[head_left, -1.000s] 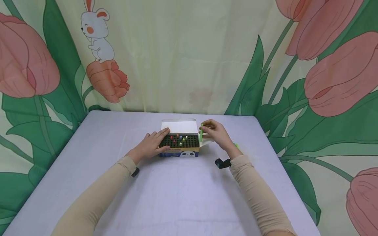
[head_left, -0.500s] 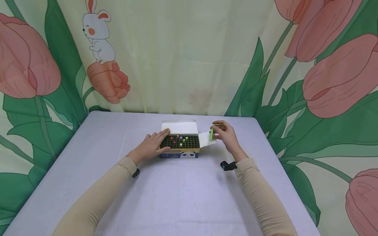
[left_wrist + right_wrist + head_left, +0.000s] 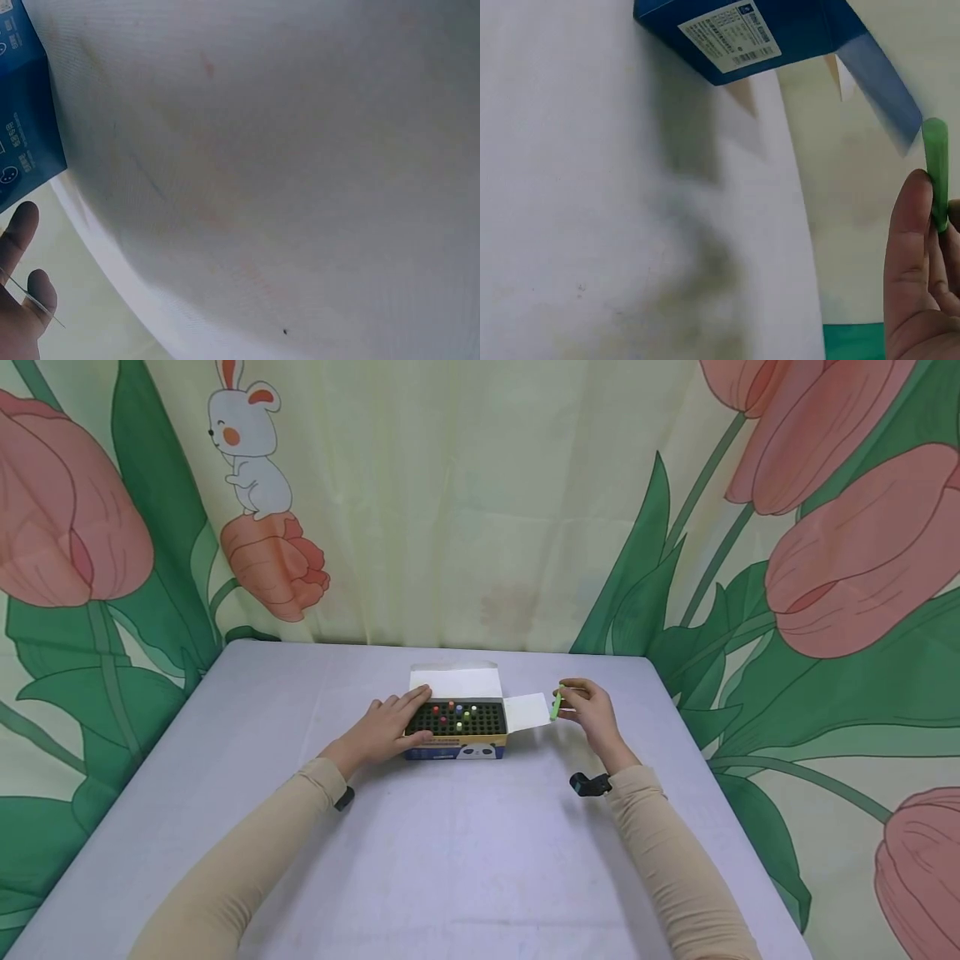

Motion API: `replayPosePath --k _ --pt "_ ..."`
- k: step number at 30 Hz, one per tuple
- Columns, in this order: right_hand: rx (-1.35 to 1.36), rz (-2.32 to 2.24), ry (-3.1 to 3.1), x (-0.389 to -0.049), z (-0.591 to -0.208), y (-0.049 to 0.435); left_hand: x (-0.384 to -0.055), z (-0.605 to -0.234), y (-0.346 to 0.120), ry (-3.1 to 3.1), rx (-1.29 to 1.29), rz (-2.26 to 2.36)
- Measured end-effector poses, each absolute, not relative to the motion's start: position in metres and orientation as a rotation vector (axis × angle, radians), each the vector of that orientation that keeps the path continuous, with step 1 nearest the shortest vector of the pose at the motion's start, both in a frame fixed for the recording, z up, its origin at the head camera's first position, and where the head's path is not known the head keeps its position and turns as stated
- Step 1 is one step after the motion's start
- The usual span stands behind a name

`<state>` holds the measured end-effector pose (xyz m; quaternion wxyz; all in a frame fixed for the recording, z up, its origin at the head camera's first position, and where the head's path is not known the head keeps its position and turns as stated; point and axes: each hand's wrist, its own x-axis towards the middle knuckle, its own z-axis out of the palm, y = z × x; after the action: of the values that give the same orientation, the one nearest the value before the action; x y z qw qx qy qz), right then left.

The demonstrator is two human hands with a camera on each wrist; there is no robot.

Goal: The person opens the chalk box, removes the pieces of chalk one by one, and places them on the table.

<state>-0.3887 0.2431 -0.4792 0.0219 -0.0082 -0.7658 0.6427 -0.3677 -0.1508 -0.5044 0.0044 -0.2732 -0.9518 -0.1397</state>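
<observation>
A blue and yellow box (image 3: pixel 453 752) with a panda on its front stands at the middle of the table. Inside it is a black grid of holes (image 3: pixel 491 720), where several coloured ends show. My left hand (image 3: pixel 382 727) rests on the box's left end, fingers straight along the rim and thumb near the front edge. To the right of the box's side flap, my right hand (image 3: pixel 592 710) pinches a green marker (image 3: pixel 936 172) between thumb and fingers. The marker stands nearly upright, a little tilted. In the left wrist view only two fingers (image 3: pixel 21 225) show beside the box.
The box's white lid (image 3: pixel 453 681) stands open at the back, and its white side flap (image 3: pixel 527 712) sticks out to the right. A white cloth covers the table (image 3: pixel 450 860). Behind it hangs a curtain (image 3: pixel 465 527) printed with tulips and a rabbit.
My right hand has moved to the right with the green marker, from beside the box's grid to past the side flap, which now shows fully. My left hand has stayed on the box.
</observation>
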Motion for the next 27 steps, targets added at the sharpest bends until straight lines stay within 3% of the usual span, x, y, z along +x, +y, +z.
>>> replayPosePath --k 7,17,27 --pt "-0.167 1.922 -2.443 -0.388 -0.488 0.253 -0.367 -0.505 -0.151 -2.971 -0.865 -0.435" --pt "-0.170 1.167 -2.835 -0.387 -0.507 0.264 -0.368 -0.509 -0.151 -2.982 -0.849 -0.452" --pt "-0.218 1.025 -2.912 -0.386 -0.514 0.266 -0.368 -0.509 -0.151 -2.972 -0.844 -0.461"
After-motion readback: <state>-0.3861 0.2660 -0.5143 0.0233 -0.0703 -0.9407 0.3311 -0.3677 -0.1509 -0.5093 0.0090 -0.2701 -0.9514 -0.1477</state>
